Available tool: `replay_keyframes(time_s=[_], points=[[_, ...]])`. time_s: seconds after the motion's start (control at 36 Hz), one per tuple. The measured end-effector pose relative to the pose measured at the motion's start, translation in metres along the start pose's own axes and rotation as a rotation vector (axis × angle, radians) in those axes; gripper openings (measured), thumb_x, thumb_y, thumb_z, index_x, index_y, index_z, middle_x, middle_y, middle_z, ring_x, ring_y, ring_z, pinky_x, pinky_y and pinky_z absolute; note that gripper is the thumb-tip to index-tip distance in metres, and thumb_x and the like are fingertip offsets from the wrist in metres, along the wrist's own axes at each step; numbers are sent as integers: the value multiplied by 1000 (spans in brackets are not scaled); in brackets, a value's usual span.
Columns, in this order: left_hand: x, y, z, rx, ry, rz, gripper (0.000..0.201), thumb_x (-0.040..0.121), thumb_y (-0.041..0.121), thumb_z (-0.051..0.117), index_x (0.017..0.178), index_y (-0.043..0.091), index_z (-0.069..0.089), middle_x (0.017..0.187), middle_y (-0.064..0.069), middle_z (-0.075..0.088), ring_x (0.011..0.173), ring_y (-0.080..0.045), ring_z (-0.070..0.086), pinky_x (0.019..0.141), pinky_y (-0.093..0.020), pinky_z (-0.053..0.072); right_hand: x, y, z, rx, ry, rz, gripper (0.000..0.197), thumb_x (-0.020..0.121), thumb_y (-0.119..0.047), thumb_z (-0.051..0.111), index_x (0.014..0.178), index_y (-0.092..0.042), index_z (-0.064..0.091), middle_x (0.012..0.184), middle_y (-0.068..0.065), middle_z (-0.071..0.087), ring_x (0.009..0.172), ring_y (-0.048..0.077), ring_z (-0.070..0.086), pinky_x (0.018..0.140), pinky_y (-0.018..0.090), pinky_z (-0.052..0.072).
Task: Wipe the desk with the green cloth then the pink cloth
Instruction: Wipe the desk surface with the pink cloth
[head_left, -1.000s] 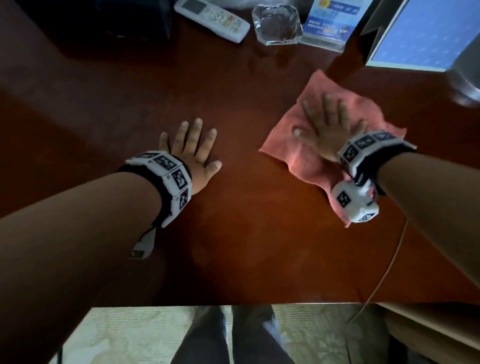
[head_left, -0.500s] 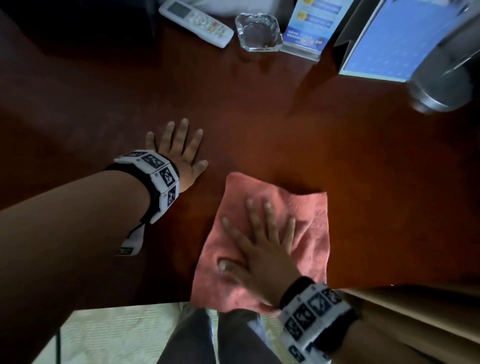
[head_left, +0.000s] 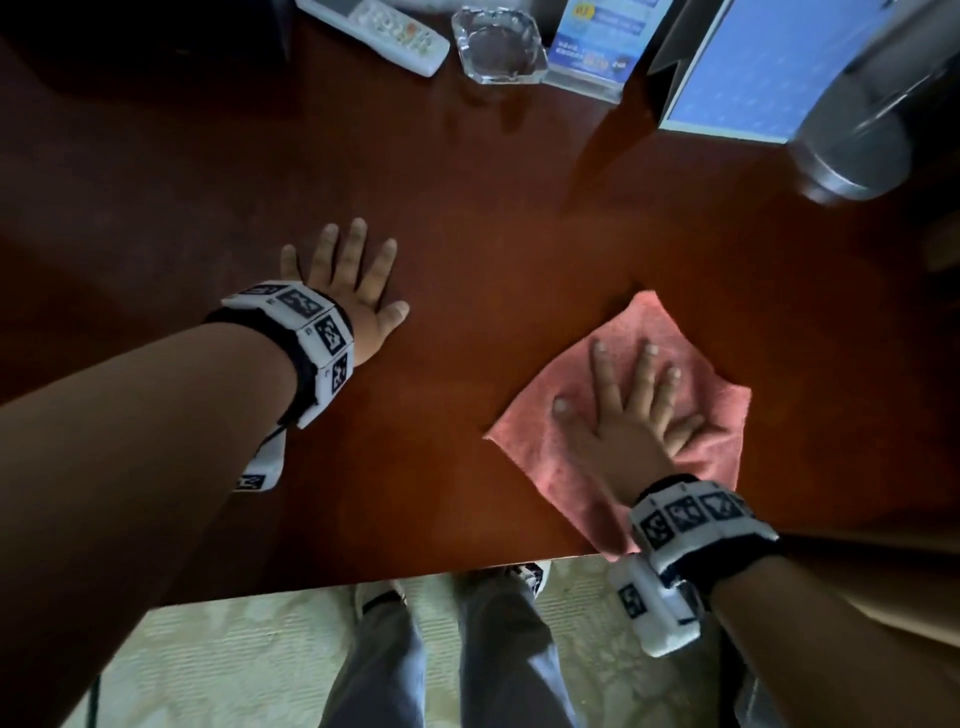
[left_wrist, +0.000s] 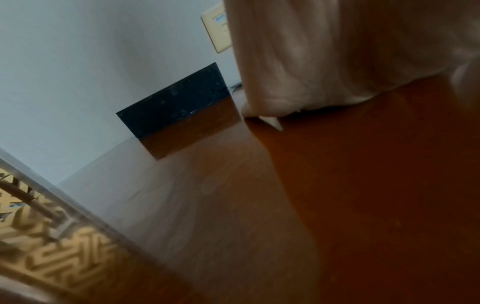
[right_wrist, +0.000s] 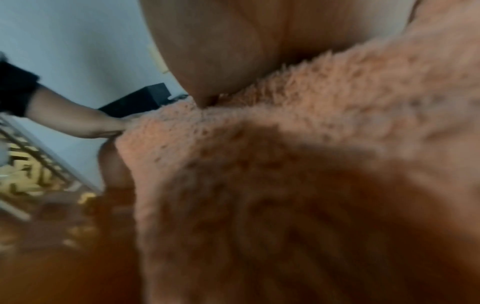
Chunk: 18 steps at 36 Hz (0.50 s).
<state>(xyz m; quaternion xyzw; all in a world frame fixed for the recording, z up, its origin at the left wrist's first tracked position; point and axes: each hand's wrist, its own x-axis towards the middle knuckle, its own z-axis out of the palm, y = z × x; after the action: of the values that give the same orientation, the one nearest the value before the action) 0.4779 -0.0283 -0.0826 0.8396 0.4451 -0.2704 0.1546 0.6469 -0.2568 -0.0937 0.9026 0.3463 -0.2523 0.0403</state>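
The pink cloth (head_left: 576, 410) lies flat on the dark red-brown desk (head_left: 467, 218), near its front edge at the right. My right hand (head_left: 631, 395) presses on it with fingers spread and straight; the right wrist view shows the cloth's fuzzy pile (right_wrist: 298, 154) close up under my palm. To the left, my left hand (head_left: 348, 275) rests flat on the bare wood, fingers straight and holding nothing. In the left wrist view my left hand (left_wrist: 324, 53) touches the desk top (left_wrist: 363, 205). No green cloth is in view.
Along the desk's back edge lie a white remote (head_left: 379, 31), a glass ashtray (head_left: 498, 47), a blue card stand (head_left: 597, 47), a blue-faced screen (head_left: 753, 67) and a metal vessel (head_left: 872, 114). A black box (left_wrist: 174, 102) stands at the far left. Below the front edge are my legs (head_left: 441, 665).
My right hand slid the pink cloth from the far right down to the front edge, then to the right and a little away from the edge. The left hand stayed flat in place.
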Motion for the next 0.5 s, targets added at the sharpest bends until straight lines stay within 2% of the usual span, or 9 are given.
replay_keyframes(time_s=[0.14,0.19,0.25,0.31,0.42,0.44,0.5], points=[[2,1,2,6,32,-6,64,97,56,12,146,32,-22,152,2,-33,141,-22,-26,113,-52,-10,-27,-49,19,-26,-15,-238,80,77,-81,17,138,-54,-27,148,0,-43,134,34,-41,100,72,-19],[3,-1,6,-7,70,4,64,97,55,15,147,33,-18,154,2,-29,143,-21,-22,113,-52,-8,-45,-68,29,-57,-27,-337,79,81,-78,24,142,-53,-20,149,0,-42,132,34,-43,98,73,-21],[3,-3,9,-19,114,19,64,96,55,18,148,33,-13,155,2,-25,144,-21,-18,114,-51,-7,-62,-81,40,-78,-10,-449,75,84,-76,29,144,-53,-9,152,1,-38,133,34,-42,96,74,-22],[4,-3,10,-20,126,26,64,96,55,20,149,34,-11,156,2,-23,144,-20,-17,114,-51,-6,-74,-84,51,-71,31,-529,71,84,-76,30,146,-53,2,157,2,-26,138,33,-35,97,74,-20],[4,-4,13,-24,144,22,64,96,56,20,149,35,-10,156,4,-23,144,-19,-17,115,-50,-6,-74,-63,57,-124,75,-600,70,84,-78,31,147,-52,14,161,-3,-8,146,28,-15,102,72,-7],[4,-4,13,-20,142,16,64,96,56,19,148,35,-11,155,4,-24,144,-19,-18,115,-50,-6,-72,-52,53,-142,84,-591,70,83,-78,32,146,-53,13,161,-5,-7,147,27,-12,104,72,-7],[4,-4,9,-3,99,5,64,96,56,16,147,35,-16,154,4,-29,143,-20,-22,115,-51,-8,-66,-26,47,-139,82,-507,73,80,-81,29,144,-58,2,159,-12,-18,146,24,-19,106,67,-13]])
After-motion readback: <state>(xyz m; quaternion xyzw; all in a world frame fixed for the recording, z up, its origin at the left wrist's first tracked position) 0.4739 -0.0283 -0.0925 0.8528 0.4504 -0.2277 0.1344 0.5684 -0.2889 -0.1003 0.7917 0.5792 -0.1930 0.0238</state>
